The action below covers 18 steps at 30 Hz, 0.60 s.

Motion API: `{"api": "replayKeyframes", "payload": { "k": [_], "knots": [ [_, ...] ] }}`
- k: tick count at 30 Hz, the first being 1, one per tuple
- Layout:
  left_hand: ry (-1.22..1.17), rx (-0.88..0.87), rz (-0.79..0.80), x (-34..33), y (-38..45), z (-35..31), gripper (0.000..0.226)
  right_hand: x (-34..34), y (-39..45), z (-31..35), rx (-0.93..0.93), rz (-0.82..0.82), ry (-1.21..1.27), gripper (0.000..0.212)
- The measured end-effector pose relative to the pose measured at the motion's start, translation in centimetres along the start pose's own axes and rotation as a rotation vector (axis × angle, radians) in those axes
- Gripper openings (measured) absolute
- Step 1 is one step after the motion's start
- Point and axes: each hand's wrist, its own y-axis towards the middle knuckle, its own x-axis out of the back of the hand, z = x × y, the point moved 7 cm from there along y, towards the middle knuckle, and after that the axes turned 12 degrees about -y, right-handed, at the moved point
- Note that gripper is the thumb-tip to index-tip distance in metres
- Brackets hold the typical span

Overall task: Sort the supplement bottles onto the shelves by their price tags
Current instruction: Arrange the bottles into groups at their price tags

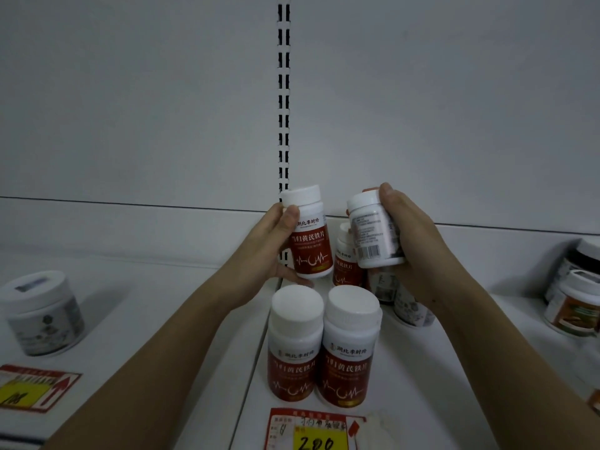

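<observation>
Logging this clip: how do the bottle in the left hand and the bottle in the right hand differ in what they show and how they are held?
The white-capped red-label bottle in the left hand faces its red front label to the camera; the white-capped bottle in the right hand shows white fine print and a barcode. The first leans right, the second left. Both are held above the shelf.

Left hand (272,245), right hand (412,245) raised, fingers curled.

White shelf (162,287) holding two red-labelled bottles (321,345) side by side below both hands (269,251), more bottles (347,264) behind under the right hand, a white jar (42,313) far left of the left hand, and jars (574,303) far right.
</observation>
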Motion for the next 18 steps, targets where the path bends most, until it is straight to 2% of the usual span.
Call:
{"api": "replayKeyframes", "payload": {
  "k": [6, 10, 15, 18],
  "knots": [
    [0.066, -0.050, -0.040, 1.0, -1.0, -2.4, 0.042, 1.1, -1.6, 3.0, 0.066, -0.058, -0.013, 0.021],
    [0.198, -0.060, 0.016, 1.2, -3.0, -4.5, 0.041, 1.9, -2.6, 5.3, 0.114, -0.040, -0.064, 0.015],
    [0.258, 0.020, 0.027, 2.9, -5.9, -3.2, 0.041, 2.3, -3.2, 6.6, 0.105, -0.048, -0.090, 0.014],
    [0.232, 0.071, 0.037, 3.0, -7.1, -1.9, 0.032, 1.6, -3.6, 6.8, 0.077, -0.003, -0.105, 0.012]
  ]
}}
